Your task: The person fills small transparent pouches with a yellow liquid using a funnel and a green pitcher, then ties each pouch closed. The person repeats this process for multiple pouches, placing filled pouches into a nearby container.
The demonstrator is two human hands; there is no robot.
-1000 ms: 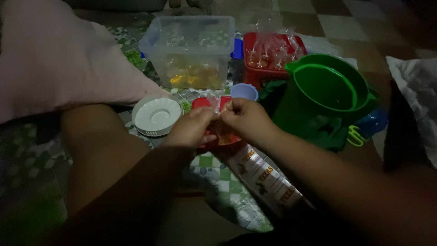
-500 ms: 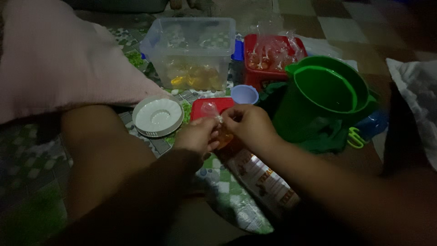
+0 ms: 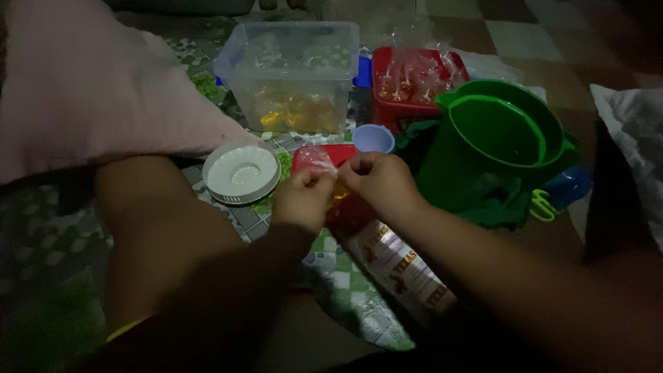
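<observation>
My left hand [image 3: 302, 199] and my right hand [image 3: 378, 181] meet over a red lid [image 3: 330, 156] lying on the mat. Between the fingers of both hands is a small clear plastic bag [image 3: 338, 190] with orange liquid in it; its twisted top [image 3: 314, 159] sticks up to the left. Both hands pinch the bag's neck. Much of the bag is hidden by my fingers.
Behind stand a clear plastic tub [image 3: 291, 74] with filled bags, a red basket [image 3: 414, 79] of tied bags, a small blue funnel [image 3: 373, 138], a green jug [image 3: 501, 141] and a white round lid [image 3: 240, 173]. A printed packet [image 3: 400, 266] lies near me; a pink pillow [image 3: 90, 90] left.
Both hands have stayed together on the small bag, shifting slightly, with the fingers working at its neck. The bag's top now leans left.
</observation>
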